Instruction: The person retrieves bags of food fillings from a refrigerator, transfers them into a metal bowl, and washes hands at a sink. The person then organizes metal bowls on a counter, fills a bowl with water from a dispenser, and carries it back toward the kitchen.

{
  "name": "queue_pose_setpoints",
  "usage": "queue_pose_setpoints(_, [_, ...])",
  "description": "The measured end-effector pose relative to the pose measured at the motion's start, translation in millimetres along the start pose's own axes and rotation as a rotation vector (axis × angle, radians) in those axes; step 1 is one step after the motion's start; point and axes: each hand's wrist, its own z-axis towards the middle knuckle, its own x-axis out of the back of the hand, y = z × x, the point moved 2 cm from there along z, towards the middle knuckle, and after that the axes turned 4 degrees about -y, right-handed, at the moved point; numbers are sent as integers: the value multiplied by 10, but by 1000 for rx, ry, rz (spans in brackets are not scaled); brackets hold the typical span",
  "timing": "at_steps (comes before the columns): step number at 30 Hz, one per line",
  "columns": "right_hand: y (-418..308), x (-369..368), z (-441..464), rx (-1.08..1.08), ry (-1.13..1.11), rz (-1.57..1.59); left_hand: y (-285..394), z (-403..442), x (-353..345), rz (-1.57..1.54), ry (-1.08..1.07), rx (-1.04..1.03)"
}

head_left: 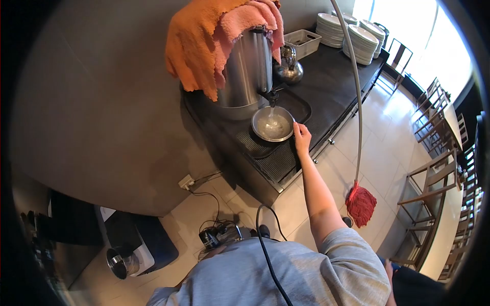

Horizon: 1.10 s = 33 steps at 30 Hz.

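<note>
My right hand (301, 136) grips the rim of a round metal bowl (272, 124) at its right side. The bowl is under the black tap (272, 96) of a tall steel urn (244, 71). Water runs from the tap into the bowl and ripples inside it. Below the bowl lies a dark tray (302, 108) on the black counter. An orange cloth (196, 43) and a pink cloth (250, 19) drape over the urn. My left hand is out of sight.
Behind the urn stand a steel kettle (289, 70), a white basket (304, 43) and stacked plates (363, 43). A red mop (361, 205) is at the right. Chairs (431, 176) and tables line the far right. Cables and a power adapter (208, 237) lie on the floor.
</note>
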Motion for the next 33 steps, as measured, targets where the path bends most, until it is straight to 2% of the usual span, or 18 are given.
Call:
queue_pose_setpoints(9, [-10, 12, -1, -50, -27, -49, -162, -64, -227, -12, -51, 99])
queue_pose_setpoints(17, [-29, -4, -6, -77, -30, -64, -192, -9, -208, -34, -77, 104])
queue_pose_setpoints(23, [-16, -9, 3, -16, 17, -75, -169, 21, -211, -40, -94, 104])
queue_pose_setpoints(25, [13, -8, 9, -92, -30, -37, -176, 16, -228, -47, -100, 107])
queue_pose_setpoints(33, [29, -6, 11, -68, -23, -66, -252, 9, -310, -53, -122, 110])
